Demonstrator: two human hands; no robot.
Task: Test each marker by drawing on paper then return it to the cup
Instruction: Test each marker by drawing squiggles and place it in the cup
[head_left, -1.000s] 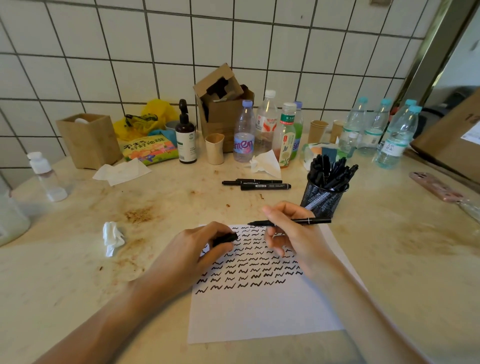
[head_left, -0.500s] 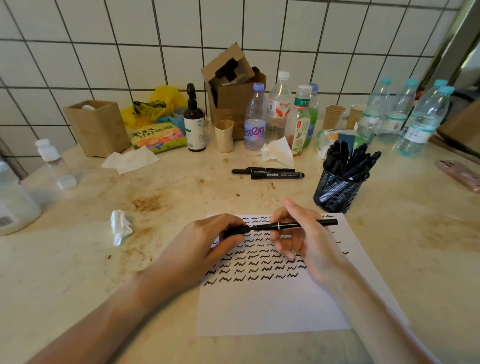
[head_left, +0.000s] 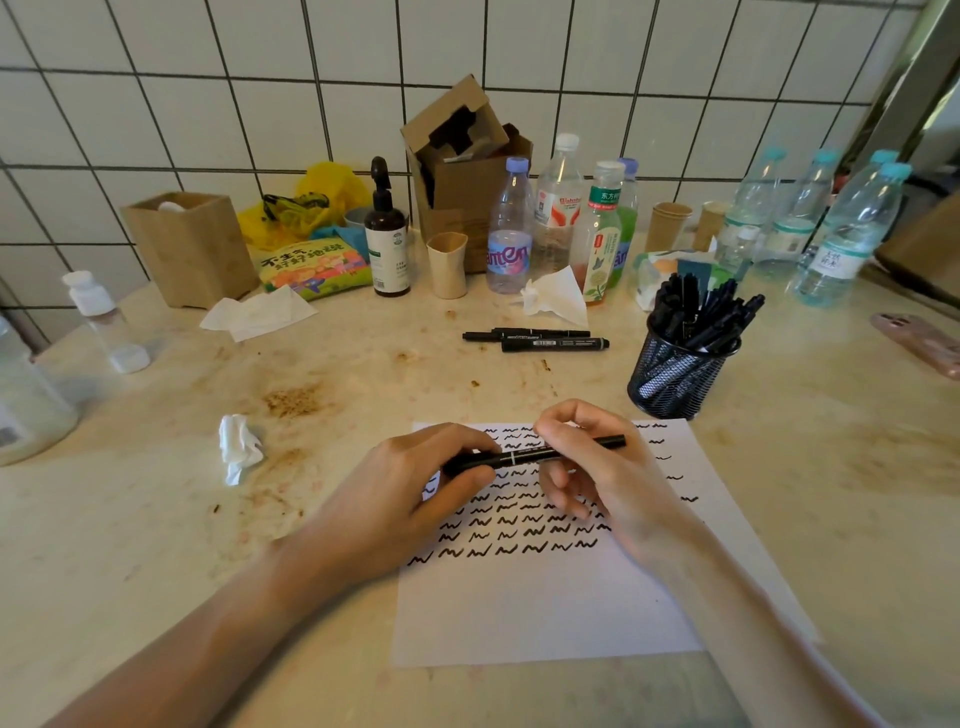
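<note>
I see both hands over the paper near the worktop's front edge — my left hand curls round the marker's left end, my right hand pinches its barrel, held level. The cup stands just beyond the paper's far right corner. One bottle reads "anten".

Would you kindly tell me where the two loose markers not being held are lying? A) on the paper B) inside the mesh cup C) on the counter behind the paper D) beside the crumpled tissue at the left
C: the two loose markers lie side by side on the bare counter beyond the paper, left of the mesh cup.
</note>
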